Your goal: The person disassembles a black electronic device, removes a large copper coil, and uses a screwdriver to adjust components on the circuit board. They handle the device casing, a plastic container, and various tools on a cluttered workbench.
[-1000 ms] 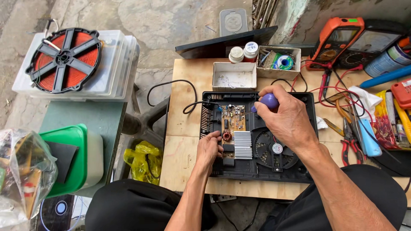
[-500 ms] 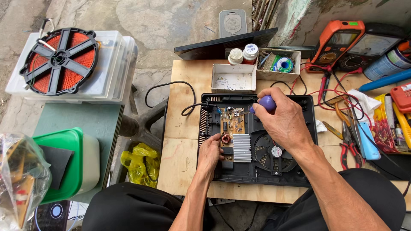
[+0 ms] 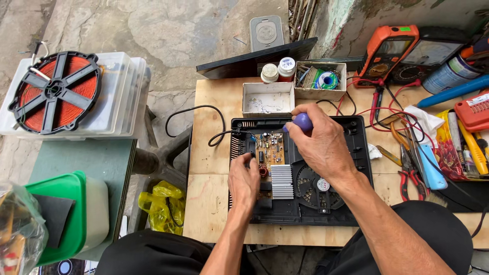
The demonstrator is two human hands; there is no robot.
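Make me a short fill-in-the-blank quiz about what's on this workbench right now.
1. The right hand grips a tool with a ____ handle over the open black appliance case.
2. The left hand rests beside the brown ____ board.
3. The ribbed silver heat sink sits left of the round black ____.
4. The red coil disc lies on clear plastic ____.

Missing words: purple; circuit; fan; boxes

Hands point(image 3: 243, 181) work screwdriver point(image 3: 301, 122) on opened cooker point(image 3: 356, 153).
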